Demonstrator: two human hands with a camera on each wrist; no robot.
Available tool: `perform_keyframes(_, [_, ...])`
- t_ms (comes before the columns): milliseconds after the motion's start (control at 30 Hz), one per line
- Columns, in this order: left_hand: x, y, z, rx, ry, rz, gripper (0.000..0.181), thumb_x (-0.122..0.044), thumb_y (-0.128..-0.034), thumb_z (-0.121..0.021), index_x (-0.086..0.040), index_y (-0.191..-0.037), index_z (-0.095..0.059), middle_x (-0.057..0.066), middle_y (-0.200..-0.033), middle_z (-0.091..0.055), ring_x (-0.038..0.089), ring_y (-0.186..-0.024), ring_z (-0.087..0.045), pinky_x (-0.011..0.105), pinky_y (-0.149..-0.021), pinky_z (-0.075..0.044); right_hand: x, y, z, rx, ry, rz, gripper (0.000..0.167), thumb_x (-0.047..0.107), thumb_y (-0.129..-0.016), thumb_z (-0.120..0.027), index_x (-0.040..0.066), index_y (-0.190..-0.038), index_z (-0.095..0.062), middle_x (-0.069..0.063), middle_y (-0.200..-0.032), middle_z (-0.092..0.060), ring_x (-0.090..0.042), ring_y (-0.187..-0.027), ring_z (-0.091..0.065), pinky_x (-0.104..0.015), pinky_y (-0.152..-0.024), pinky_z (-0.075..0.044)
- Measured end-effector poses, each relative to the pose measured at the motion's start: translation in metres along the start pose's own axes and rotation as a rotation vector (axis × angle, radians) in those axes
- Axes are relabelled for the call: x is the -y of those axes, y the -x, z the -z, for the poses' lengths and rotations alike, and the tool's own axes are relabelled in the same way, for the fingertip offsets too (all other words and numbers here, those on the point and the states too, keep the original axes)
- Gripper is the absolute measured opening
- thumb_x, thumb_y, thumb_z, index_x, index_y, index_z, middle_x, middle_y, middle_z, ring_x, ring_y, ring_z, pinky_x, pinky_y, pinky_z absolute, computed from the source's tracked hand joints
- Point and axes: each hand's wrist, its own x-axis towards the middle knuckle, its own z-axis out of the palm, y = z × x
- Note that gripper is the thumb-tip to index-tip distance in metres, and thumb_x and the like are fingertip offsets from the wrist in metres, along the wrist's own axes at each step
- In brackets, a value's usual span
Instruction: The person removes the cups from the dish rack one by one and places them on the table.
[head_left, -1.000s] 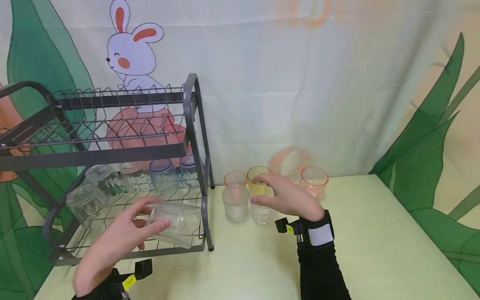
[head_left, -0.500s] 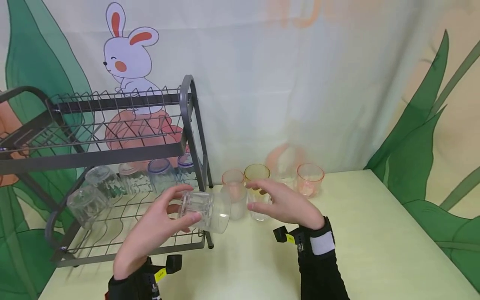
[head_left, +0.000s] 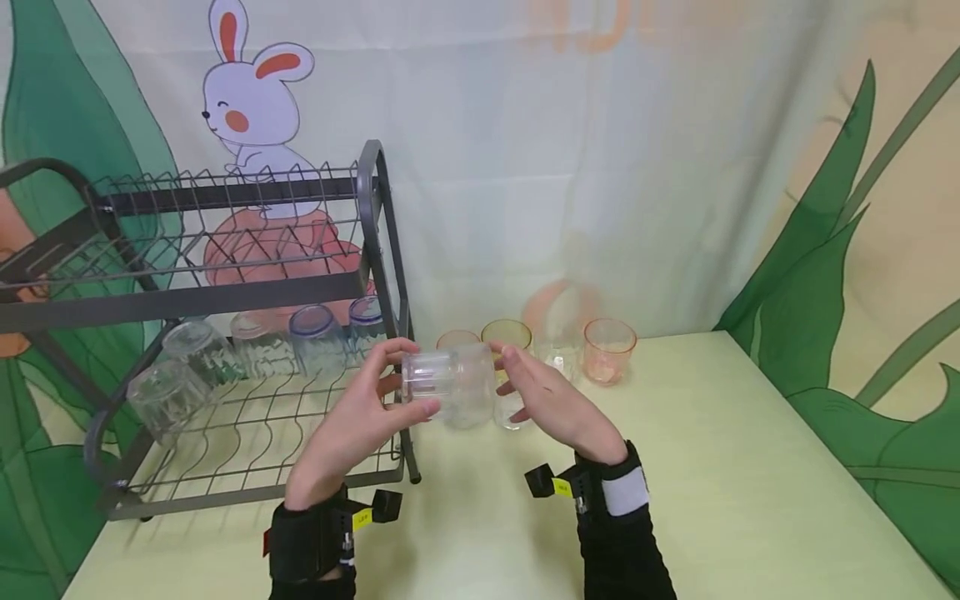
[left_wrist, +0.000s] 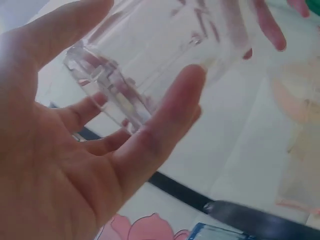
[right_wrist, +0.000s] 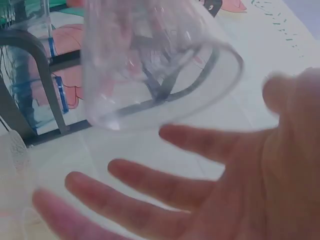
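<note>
My left hand [head_left: 363,421] grips a clear drinking glass [head_left: 446,379] round its thick base, thumb in front. The glass lies on its side in the air, its mouth toward my right hand [head_left: 558,404]. In the left wrist view the thumb and fingers wrap the ridged base of the glass [left_wrist: 150,55]. My right hand has its fingers extended and spread beside the rim; in the right wrist view these fingers [right_wrist: 155,185] sit just below the glass [right_wrist: 145,65], and I cannot tell whether they touch it.
A dark two-tier dish rack [head_left: 180,296] stands at left. Several upturned glasses, including a blue one [head_left: 318,337], sit on its lower shelf. Behind my hands, on the table [head_left: 720,475], are a yellow-rimmed glass [head_left: 507,332], an orange-rimmed glass [head_left: 610,354] and others partly hidden.
My left hand has carried the clear glass from the rack's lower shelf rightward and slightly up, to my right hand. The right hand has stayed nearly in place, its fingers now beside the rim.
</note>
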Motion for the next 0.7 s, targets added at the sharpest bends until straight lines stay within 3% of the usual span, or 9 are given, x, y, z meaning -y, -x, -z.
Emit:
perform_keyframes(233, [-0.005,-0.004,-0.018,0.050,0.056,-0.084,0.071,-0.019,-0.0837,-0.080,-0.024,-0.138,-0.034,0.015,-0.135,-0.046,0.036,-0.107,-0.062,0.045,-0.079,-0.057,-0.001,0.001,-0.004,-0.012,-0.249,-0.023,0.057,0.059,-0.102,-0.030,0.025,-0.147,-0.038,-0.017,-0.130,-0.045,-0.041,-0.105,-0.055,-0.052,-0.066,-0.058])
perform_keyframes(433, [-0.008,-0.008,-0.027,0.069,0.059,-0.170,0.069,-0.011,-0.0834,-0.079,-0.021,-0.136,-0.036,0.012,-0.137,-0.046,0.033,-0.118,-0.055,0.046,-0.086,-0.054,0.001,0.002,0.003,-0.005,-0.416,0.054,0.045,0.041,-0.103,-0.048,0.016,-0.139,-0.046,-0.021,-0.123,-0.045,-0.037,-0.095,-0.051,-0.060,-0.068,-0.055])
perform_keyframes(567, [-0.006,-0.008,-0.026,0.029,-0.041,-0.220,0.067,-0.012,-0.0818,-0.081,-0.017,-0.137,-0.042,0.005,-0.138,-0.045,0.027,-0.121,-0.050,0.045,-0.097,-0.048,0.004,0.002,0.004,-0.032,-0.374,0.069,0.041,0.033,-0.100,-0.055,0.016,-0.136,-0.049,-0.020,-0.124,-0.046,-0.037,-0.095,-0.054,-0.058,-0.068,-0.056])
perform_keyframes(700, [-0.004,-0.007,-0.024,0.005,-0.137,-0.257,0.062,-0.013,-0.0827,-0.080,-0.014,-0.136,-0.048,0.004,-0.140,-0.044,0.025,-0.123,-0.047,0.045,-0.103,-0.043,0.004,0.002,0.003,-0.084,-0.218,0.069,0.040,0.032,-0.096,-0.062,0.022,-0.134,-0.053,-0.016,-0.123,-0.043,-0.034,-0.096,-0.056,-0.048,-0.069,-0.057])
